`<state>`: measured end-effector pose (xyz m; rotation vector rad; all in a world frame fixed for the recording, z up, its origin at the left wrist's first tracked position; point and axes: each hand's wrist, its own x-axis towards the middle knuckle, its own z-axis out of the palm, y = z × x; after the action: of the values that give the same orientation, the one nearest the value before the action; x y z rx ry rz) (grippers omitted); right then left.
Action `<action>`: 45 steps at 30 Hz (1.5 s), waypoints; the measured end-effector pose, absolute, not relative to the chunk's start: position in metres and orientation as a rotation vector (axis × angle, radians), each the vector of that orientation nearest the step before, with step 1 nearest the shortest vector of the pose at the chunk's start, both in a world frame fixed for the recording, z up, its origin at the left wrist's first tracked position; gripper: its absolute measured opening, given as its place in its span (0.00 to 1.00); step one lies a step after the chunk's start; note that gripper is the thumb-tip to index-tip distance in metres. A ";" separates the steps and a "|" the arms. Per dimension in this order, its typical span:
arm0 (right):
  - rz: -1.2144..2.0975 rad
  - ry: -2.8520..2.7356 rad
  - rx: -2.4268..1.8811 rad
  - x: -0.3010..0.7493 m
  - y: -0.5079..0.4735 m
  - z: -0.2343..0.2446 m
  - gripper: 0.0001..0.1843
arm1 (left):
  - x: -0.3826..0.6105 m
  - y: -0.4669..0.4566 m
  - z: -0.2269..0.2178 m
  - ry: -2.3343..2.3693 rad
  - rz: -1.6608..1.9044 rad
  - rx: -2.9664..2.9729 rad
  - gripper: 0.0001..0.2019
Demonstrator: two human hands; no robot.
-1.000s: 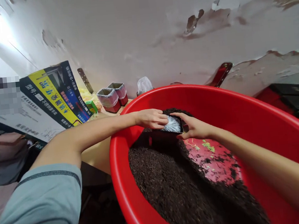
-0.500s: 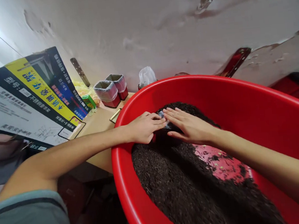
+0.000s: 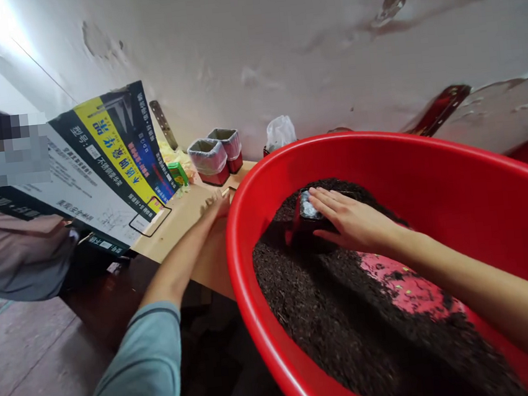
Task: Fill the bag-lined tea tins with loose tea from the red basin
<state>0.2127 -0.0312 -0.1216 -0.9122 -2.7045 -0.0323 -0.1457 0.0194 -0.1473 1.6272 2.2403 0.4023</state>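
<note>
A big red basin holds a heap of dark loose leaf-like material. A small dark red box with a clear plastic liner sits sunk in the heap at the far side. My right hand lies flat on top of that box with the fingers stretched out. My left hand is outside the basin, on the wooden table right beside the rim. Its fingers are partly hidden by the rim and blurred.
Two small red boxes with plastic liners stand at the table's back by the peeling wall. A printed cardboard box leans at the left, with another person behind it. A white bag sits behind the basin.
My left hand has left the box and the basin and moved left onto the table. My right hand stays on the box, now covering less of it. The view has shifted right.
</note>
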 end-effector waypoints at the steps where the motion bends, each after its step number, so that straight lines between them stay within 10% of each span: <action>1: -0.036 -2.695 -0.922 0.213 -0.032 -0.123 0.40 | -0.144 0.015 -0.160 2.279 0.384 1.618 0.18; 14: -0.066 -2.655 -0.961 0.211 -0.033 -0.126 0.36 | -0.162 0.021 -0.182 2.406 0.433 1.594 0.31; 18: -0.075 -2.651 -0.976 0.209 -0.034 -0.125 0.34 | -0.165 0.025 -0.170 2.400 0.556 1.434 0.17; 33: 0.328 -2.514 -0.996 0.207 -0.012 -0.112 0.18 | -0.143 0.021 -0.005 1.207 1.845 1.109 0.11; 45: 0.137 -2.213 -1.336 0.196 -0.032 -0.097 0.09 | 0.024 -0.018 -0.067 1.118 0.601 2.530 0.39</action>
<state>0.1965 -0.0325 -0.0966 -1.3364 -2.2131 0.1374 0.0242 -0.0183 -0.0667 2.5300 1.1177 0.6012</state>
